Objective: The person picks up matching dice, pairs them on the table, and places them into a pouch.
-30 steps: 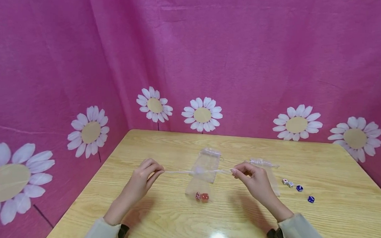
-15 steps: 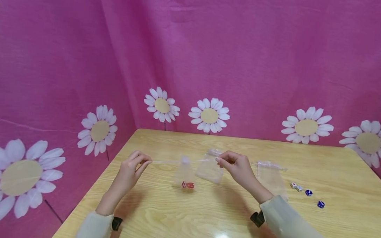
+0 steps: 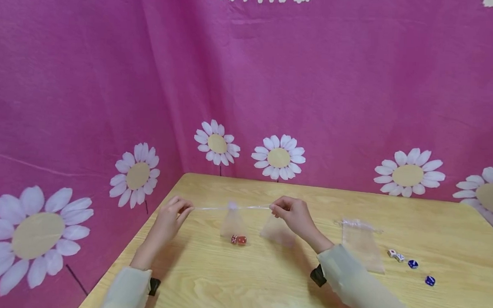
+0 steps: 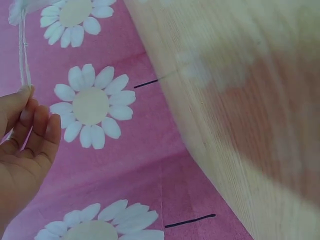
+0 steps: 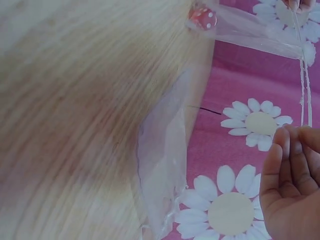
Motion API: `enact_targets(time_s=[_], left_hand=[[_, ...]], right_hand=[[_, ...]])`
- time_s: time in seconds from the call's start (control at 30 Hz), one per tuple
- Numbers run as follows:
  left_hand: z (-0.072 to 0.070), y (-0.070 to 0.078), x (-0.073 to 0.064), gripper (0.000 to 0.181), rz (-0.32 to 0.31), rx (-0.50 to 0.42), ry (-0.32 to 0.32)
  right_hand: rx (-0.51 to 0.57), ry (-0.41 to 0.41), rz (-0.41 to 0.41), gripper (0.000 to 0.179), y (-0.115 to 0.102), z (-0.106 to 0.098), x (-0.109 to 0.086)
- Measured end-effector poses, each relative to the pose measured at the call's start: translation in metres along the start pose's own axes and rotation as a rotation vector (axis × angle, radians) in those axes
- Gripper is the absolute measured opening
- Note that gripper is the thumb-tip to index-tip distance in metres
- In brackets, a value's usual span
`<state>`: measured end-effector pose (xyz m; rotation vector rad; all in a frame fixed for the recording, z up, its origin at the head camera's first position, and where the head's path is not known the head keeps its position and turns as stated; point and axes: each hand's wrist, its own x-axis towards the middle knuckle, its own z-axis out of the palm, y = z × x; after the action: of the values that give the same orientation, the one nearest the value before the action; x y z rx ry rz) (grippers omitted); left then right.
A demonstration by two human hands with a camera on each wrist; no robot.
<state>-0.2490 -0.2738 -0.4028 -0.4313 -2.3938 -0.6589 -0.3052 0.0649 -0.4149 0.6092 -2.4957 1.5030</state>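
Observation:
Between my hands hangs a sheer organza drawstring bag (image 3: pixel 232 222), its neck gathered tight. Two red dice (image 3: pixel 239 240) sit in the bottom of it. My left hand (image 3: pixel 172 216) pinches the drawstring (image 4: pixel 24 55) on one side between thumb and fingertips. On the other side my right hand (image 3: pixel 292 214) pinches the opposite end of the drawstring (image 5: pixel 305 90). Both strings run taut and nearly level from the gathered neck. A second organza bag (image 5: pixel 162 150) lies flat on the table behind my right hand, partly hidden by it in the head view.
A third organza bag (image 3: pixel 361 246) lies flat to the right on the wooden table (image 3: pixel 242 285). Right of it are two white dice (image 3: pixel 395 255) and two blue dice (image 3: pixel 421 272). A pink flowered cloth (image 3: pixel 314 84) hangs behind and left of the table.
Both hands have shifted left relative to the flat bags, keeping the strings taut. The bag with the red dice moved left with them, clear of the flat bag behind it.

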Motion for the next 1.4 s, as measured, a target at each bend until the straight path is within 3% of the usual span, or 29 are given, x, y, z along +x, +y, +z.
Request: enact_targets(time_s=[0.23, 0.47, 0.8, 1.07, 1.4], left_hand=[[0.014, -0.006, 0.016, 0.007, -0.11, -0.003, -0.087], [0.03, -0.016, 0.032, 0.008, -0.12, 0.012, -0.119], [0.056, -0.026, 0.053, 0.01, -0.171, 0.014, -0.22], [0.066, -0.033, 0.055, 0.007, -0.158, 0.008, -0.215], [0.072, -0.024, 0.055, 0.009, -0.122, -0.044, -0.157]], right_hand=[[0.008, 0.025, 0.039, 0.015, 0.011, 0.007, 0.011], [0.007, 0.033, 0.095, 0.017, 0.022, 0.011, 0.021], [-0.032, 0.045, 0.158, 0.011, 0.035, 0.014, 0.029], [-0.044, 0.034, 0.165, 0.009, 0.041, 0.019, 0.035], [-0.099, 0.057, 0.069, 0.018, 0.042, 0.02, 0.032]])
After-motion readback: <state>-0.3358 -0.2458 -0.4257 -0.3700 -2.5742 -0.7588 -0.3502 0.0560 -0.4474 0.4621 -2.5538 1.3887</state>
